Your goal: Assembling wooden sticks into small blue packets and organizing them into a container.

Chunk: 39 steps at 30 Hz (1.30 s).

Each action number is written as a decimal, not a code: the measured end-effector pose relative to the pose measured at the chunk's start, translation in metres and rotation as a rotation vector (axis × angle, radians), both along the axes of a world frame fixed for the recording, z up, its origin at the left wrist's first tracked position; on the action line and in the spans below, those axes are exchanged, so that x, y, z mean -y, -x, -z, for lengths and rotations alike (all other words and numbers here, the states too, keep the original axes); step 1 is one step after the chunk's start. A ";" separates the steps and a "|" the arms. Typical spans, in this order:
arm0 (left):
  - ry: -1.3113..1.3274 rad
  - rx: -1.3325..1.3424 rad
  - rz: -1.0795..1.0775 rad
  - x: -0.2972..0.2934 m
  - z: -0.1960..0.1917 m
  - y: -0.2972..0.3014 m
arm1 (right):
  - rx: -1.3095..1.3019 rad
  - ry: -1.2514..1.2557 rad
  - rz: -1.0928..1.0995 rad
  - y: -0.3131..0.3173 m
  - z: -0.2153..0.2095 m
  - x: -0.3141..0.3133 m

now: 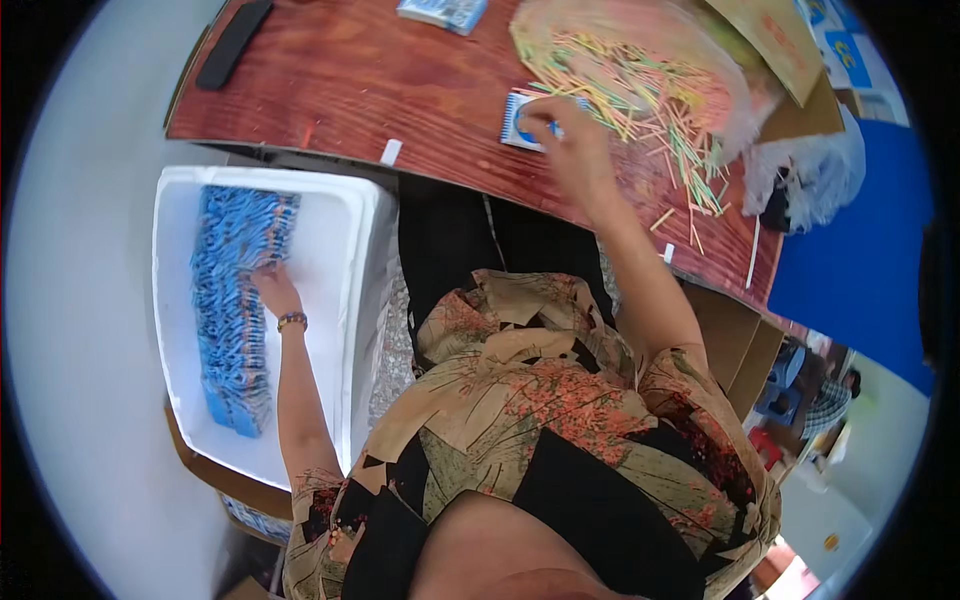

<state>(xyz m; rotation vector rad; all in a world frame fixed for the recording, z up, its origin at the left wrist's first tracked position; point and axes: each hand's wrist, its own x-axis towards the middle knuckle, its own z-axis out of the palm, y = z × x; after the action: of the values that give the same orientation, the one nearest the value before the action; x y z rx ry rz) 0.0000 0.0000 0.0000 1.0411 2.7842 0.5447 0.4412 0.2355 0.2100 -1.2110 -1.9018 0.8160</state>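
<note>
- A dark wooden table [400,90] stood far from the person, with a black flat bar [232,42] at its far left and torn cardboard [775,40] at the far right.
- A clear plastic bag held a heap of thin coloured sticks [640,90], spilling toward the right edge.
- The right hand [570,145] lay with loosely spread fingers on a small blue-and-white packet [520,120], not clasping it.
- The left hand [275,288] pressed against a row of blue packets [235,300], packed on edge inside a white foam box [340,290] at the left; whether it gripped any could not be told.
</note>
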 end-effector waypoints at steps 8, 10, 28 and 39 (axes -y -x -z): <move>0.034 0.104 0.040 0.012 -0.014 -0.001 | 0.593 -0.153 0.059 -0.073 0.007 -0.037; 0.002 0.182 0.038 0.018 -0.035 -0.006 | 0.521 -0.120 0.061 -0.075 0.013 -0.041; -0.653 1.363 0.572 -0.187 -0.227 -0.360 | -0.531 0.463 -0.201 -0.094 -0.016 -0.009; -0.731 1.266 0.366 -0.179 -0.202 -0.373 | -0.578 0.523 -0.142 -0.101 0.023 0.005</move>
<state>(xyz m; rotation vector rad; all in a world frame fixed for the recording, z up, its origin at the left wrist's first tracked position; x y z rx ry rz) 0.3734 0.1786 0.2025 0.7780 1.2628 1.5172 0.5419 0.2302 0.1868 -0.9761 -1.3428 1.6136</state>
